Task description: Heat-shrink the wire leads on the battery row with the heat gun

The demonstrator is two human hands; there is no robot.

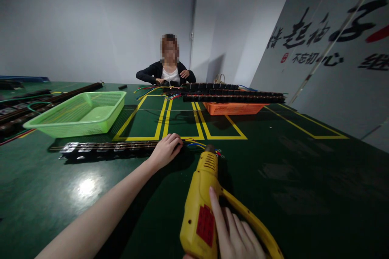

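Yellow heat gun is near the front edge of the counter, wrapped in the right hand. Farther in, the left hand, half curled, holds a long black strip. A person is at the back edge.

"Where is there room?"
"Right of the yellow heat gun, over open green tabletop."
"What blocks the way?"
"Left, a long black bar, a green basket behind; farther back, an orange basket."
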